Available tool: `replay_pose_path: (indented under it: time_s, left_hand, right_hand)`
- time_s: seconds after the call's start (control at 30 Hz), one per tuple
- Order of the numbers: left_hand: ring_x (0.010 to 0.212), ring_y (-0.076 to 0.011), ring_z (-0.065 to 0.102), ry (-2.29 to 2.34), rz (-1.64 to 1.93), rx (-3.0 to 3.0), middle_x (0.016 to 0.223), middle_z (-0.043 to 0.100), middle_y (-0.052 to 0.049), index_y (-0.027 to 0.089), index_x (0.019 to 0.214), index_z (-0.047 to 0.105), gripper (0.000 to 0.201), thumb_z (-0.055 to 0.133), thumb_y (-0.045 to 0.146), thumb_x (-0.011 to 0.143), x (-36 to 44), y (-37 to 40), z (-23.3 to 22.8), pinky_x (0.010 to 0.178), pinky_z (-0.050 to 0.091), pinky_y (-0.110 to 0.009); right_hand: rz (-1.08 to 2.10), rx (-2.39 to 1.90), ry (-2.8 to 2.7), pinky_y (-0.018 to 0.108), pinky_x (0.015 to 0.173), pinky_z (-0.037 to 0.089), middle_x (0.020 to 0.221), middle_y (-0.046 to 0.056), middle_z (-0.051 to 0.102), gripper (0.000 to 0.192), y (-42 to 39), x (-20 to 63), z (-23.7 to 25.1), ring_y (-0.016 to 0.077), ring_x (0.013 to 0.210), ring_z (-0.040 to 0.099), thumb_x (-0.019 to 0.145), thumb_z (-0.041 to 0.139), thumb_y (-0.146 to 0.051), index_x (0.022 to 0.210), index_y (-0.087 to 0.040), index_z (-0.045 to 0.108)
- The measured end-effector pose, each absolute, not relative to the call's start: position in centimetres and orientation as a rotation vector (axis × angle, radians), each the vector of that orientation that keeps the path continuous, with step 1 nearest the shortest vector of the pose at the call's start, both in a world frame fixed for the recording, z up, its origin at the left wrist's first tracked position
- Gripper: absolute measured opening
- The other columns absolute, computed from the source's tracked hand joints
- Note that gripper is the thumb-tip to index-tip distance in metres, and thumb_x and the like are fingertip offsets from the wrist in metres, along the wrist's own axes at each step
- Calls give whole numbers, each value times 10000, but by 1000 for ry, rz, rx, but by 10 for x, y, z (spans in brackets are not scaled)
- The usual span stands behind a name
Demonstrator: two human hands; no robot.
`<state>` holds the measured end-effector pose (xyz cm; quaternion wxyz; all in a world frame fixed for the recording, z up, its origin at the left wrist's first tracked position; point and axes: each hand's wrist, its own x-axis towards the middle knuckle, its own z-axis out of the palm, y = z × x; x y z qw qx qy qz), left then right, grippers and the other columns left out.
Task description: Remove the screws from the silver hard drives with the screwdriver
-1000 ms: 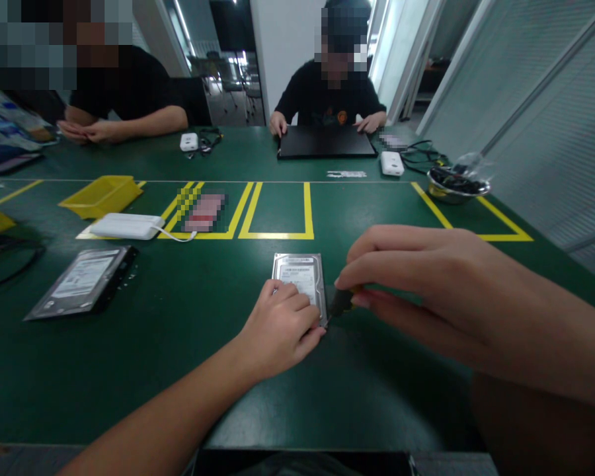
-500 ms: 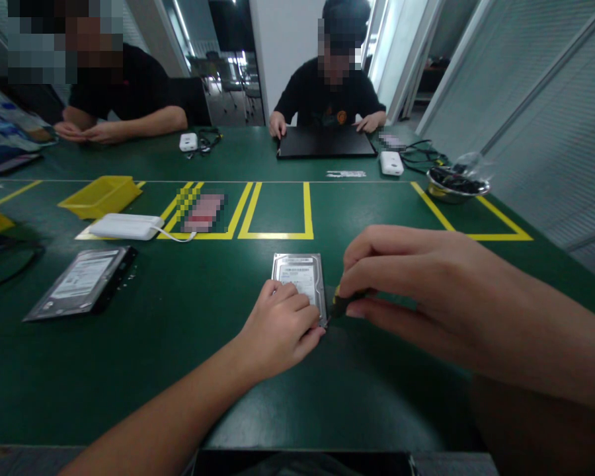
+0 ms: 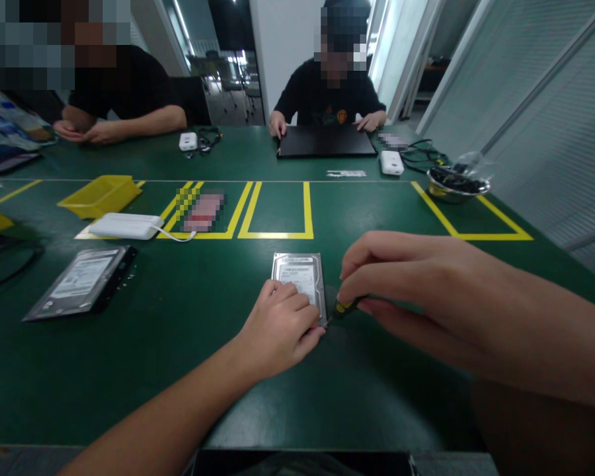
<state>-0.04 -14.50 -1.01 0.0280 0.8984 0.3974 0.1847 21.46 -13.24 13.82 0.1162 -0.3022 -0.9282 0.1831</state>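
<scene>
A silver hard drive (image 3: 300, 274) lies flat on the green table (image 3: 178, 344) in front of me. My left hand (image 3: 280, 327) rests on its near end and pins it down, fingers curled over the near right corner. My right hand (image 3: 416, 287) grips a small screwdriver (image 3: 343, 308) with a black and yellow handle. The tool's tip sits at the drive's near right corner, just beside my left fingertips.
A second hard drive (image 3: 82, 281) lies at the left, with a white box (image 3: 126, 226) and a yellow bin (image 3: 102, 194) behind it. Yellow tape outlines (image 3: 277, 235) mark the table's middle. A metal bowl (image 3: 457, 185) stands far right. Two people sit across, one at a black laptop (image 3: 326, 142).
My right hand has lowered slightly and turned the screwdriver, so more of its yellow marking shows. My left hand and the drive have stayed put.
</scene>
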Motion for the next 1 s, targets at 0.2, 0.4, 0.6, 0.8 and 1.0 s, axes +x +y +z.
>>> replay_pose_path:
  time_s: [0.2,0.4,0.6,0.8,1.0]
  left_hand:
    - [834,-222,522,1219,578,2766,793,645,-22,203,753,606,206,596,344,903,-1,-144,-10,758,276,-398]
    - [836,-225,522,1214,579,2778,784,637,-27,202,766,615,203,592,349,904,-2,-144,-11,756,281,-396]
    - [832,-224,519,1217,584,2783,779,632,-26,201,756,614,204,591,341,903,-2,-144,-10,758,286,-395]
    - [823,-220,515,1209,598,2782,774,627,-24,201,757,610,202,595,341,902,-2,-144,-10,753,285,-394]
    - [839,-221,516,1209,571,2770,787,637,-26,198,762,608,206,584,338,911,-2,-145,-10,769,286,-400]
  right_hand:
    - [476,-829,-2737,223,808,455,1078,13,654,253,-133,216,139,113,921,619,933,461,-110,964,-223,686]
    - [478,-734,-2752,196,866,472,1070,18,692,281,-131,217,141,110,976,644,949,453,-94,1023,-208,699]
    - [521,-720,-2733,159,885,457,1134,6,684,307,-131,216,141,83,984,644,949,440,-71,995,-209,710]
    - [528,-749,-2750,170,850,456,1106,6,691,282,-131,215,141,87,952,644,949,463,-94,1021,-206,712]
    - [495,-837,-2742,224,737,453,1058,32,678,235,-133,215,141,118,850,633,972,479,-180,1018,-215,707]
